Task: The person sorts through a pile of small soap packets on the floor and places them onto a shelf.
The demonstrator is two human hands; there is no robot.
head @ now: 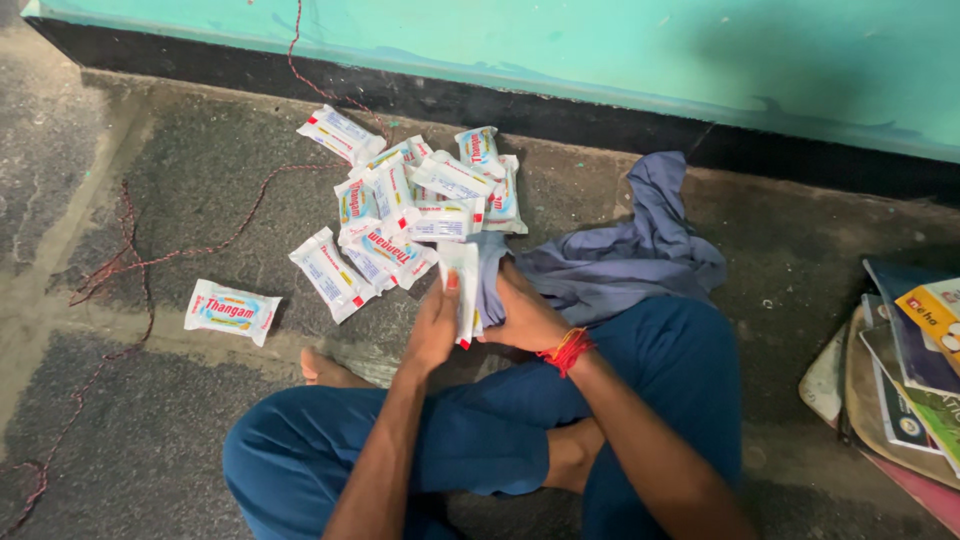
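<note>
White plastic wrapping covers the small packet (463, 290) held at the centre of the frame, upright between both hands, its red-edged lower end pointing down toward the crossed legs in blue trousers (480, 440); held this way, its flat face seems offered to the blue-grey cloth (620, 250) that runs from the right hand up toward the middle right of the frame. The left hand (433, 325) has its fingers curled closed round the near edge of the packet, thumb lying up along its face; the right hand (525, 310), with a red thread (567, 350) at the wrist, is closed over a bunched end of the cloth and pressed against the packet's far side, so cloth and wrapper touch.

Above the hands, toward the upper middle, lies a loose heap of like packets (420, 200), overlapping at all angles on the dark stone floor (200, 160); one packet (232, 311) lies alone at the left, well apart from the heap. A reddish cord (130, 262) trails across the left of the frame; a stack of books (915, 370) sits at the right edge; a turquoise wall (600, 50) closes the top.
</note>
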